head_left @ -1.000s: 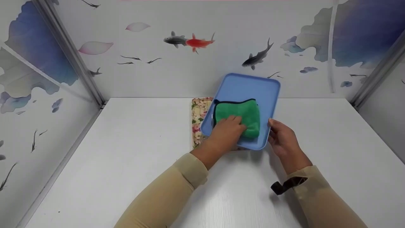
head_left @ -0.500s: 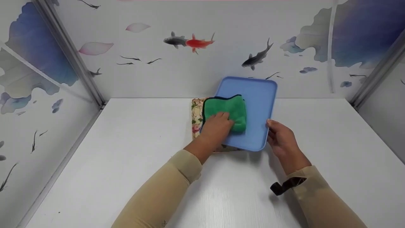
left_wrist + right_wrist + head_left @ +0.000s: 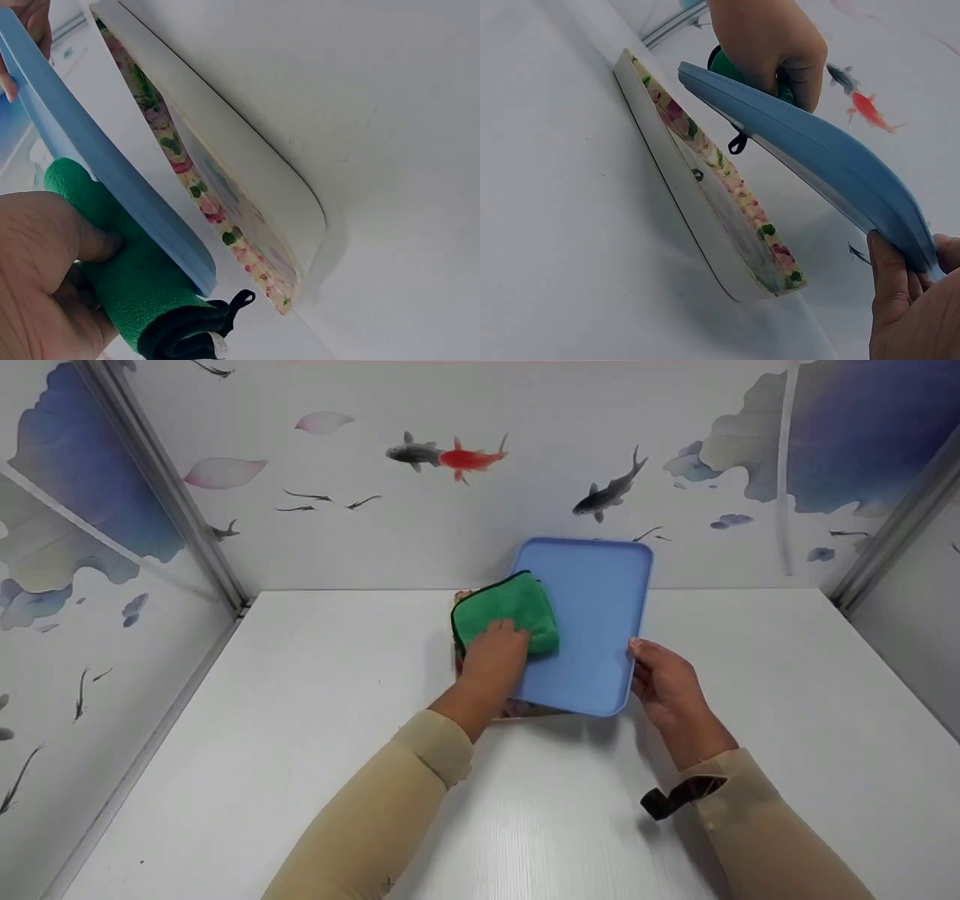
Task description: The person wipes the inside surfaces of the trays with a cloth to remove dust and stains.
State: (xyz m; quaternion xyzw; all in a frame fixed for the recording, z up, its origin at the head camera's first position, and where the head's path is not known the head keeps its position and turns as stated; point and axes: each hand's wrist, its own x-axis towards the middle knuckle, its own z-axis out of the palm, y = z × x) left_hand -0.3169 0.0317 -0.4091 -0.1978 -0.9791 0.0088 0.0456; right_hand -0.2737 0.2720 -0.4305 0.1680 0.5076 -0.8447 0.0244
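A folded green cloth [image 3: 517, 604] with black edging is gripped by my left hand [image 3: 495, 660], thumb pressed on its fold in the left wrist view. The cloth overlaps the left side of a shallow blue tray [image 3: 600, 615]. My right hand [image 3: 670, 682] pinches that tray's right edge, thumb on the rim and fingers beneath, and holds it tilted in the air. Below lies a white tray with a floral rim [image 3: 214, 206], on the table and largely hidden by the blue tray in the head view. A black loop [image 3: 738, 143] on the cloth hangs past the blue tray's edge.
The white table [image 3: 300, 720] spreads around the trays. Behind it stands a white wall [image 3: 337, 540] painted with fish, with side panels and metal posts at both corners. A black strap with a small block [image 3: 675, 799] sits at my right cuff.
My left hand has moved the green cloth leftward, from the middle of the blue tray to past its left edge. The blue tray has shifted slightly left and turned a little in my right hand.
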